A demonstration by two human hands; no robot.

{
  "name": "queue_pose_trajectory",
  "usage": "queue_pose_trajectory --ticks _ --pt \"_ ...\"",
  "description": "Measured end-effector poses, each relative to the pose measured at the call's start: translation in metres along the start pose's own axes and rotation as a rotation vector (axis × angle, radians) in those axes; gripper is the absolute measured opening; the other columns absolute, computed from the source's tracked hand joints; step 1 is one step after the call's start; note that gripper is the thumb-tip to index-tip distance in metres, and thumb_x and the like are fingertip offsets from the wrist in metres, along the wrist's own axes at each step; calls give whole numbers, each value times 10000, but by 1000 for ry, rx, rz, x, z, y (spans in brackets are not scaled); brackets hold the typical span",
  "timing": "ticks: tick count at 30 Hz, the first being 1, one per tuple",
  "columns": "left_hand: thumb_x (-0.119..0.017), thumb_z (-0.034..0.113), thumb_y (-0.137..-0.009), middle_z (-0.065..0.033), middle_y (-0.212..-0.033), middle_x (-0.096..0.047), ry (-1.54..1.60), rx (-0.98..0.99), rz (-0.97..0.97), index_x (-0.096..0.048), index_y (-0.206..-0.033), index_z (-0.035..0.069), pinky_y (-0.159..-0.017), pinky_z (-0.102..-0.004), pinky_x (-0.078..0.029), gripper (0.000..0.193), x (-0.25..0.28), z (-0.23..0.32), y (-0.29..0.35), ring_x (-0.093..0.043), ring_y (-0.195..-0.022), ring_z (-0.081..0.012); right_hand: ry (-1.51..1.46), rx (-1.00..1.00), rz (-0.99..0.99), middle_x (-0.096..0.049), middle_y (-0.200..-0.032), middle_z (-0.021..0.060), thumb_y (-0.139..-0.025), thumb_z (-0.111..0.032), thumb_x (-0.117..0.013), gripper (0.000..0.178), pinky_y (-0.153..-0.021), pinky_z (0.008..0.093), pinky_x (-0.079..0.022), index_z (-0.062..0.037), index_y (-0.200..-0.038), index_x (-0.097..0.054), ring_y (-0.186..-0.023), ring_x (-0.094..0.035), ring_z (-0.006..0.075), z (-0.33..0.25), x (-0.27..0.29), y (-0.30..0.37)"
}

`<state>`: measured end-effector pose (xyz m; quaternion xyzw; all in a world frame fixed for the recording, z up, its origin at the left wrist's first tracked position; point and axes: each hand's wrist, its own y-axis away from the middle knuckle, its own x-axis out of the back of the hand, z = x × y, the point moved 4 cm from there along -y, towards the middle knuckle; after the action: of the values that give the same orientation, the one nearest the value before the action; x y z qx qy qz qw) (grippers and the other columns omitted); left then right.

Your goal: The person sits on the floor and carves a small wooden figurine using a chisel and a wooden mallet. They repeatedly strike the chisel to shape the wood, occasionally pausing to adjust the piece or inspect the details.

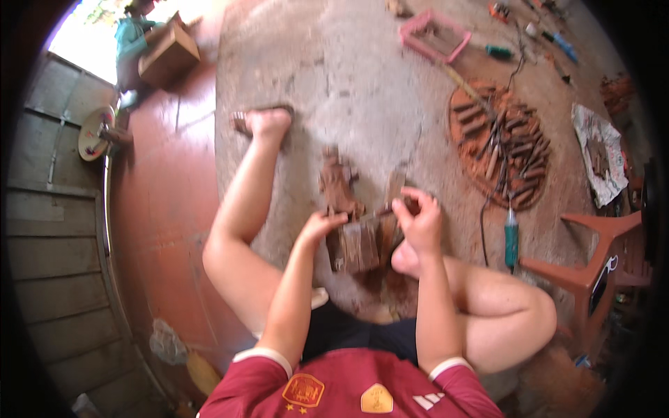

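Note:
In front of me, between my legs, a squared wooden block (359, 247) stands on the floor. Just beyond it is a rusty brown, vise-like object (336, 182). Over the block's far edge runs a thin dark bar (376, 212), too blurred to name more exactly. My left hand (323, 226) is closed at its left end, by the block's far left corner. Thumb and fingers of my right hand (421, 217) pinch the other end. An upright wooden piece (395, 184) is close to the right fingertips.
To the right, several short brown wooden pieces (523, 143) lie on a reddish, dusty round patch. A green corded power tool (511, 237) lies nearer, beside a brown plastic chair (592, 237). Farther off are a pink basket (435, 38) and, at far left, another person (132, 42) by a box (169, 56).

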<state>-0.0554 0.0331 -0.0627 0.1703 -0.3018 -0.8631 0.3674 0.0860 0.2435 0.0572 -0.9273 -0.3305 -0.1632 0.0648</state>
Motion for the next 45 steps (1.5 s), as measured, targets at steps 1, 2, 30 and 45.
queue_pose_trajectory --ticks 1,2,30,45 --pt "-826 276 -755 -97 -1113 -695 -20 -21 32 -659 -1191 -6 -955 -342 -453 545 -8 2 -3 -623 -1037 -204 -1 -6 20 -653 -750 56 -762 -219 -810 259 -902 352 -396 -98 -978 -735 -838 -556 199 5 2 -3" --pt "-818 247 -753 -104 -1116 -695 -18 -36 47 -668 -1168 -11 -959 -341 -455 511 -5 -5 -7 -624 -1045 -201 -10 -8 29 -642 -729 52 -756 -224 -815 263 -907 353 -387 -102 -976 -736 -843 -547 203 8 0 -5" --pt "-704 559 -761 -181 -1135 -673 -1057 4 578 -572 -1186 1 -1010 -547 -329 714 -57 78 4 -587 -1151 -345 -25 101 82 -671 -749 39 -802 -110 -776 243 -635 268 -471 -7 -1001 -681 -636 -593 111 9 19 -1" --pt "-906 503 -471 -205 -1462 -389 -1485 -630 43 -272 -1497 37 -1076 -579 -297 1293 -70 42 48 -358 -1386 -365 -135 -75 149 -695 -790 61 -860 -122 -740 244 -625 271 -530 -15 -1069 -670 -686 -654 101 -11 39 2"
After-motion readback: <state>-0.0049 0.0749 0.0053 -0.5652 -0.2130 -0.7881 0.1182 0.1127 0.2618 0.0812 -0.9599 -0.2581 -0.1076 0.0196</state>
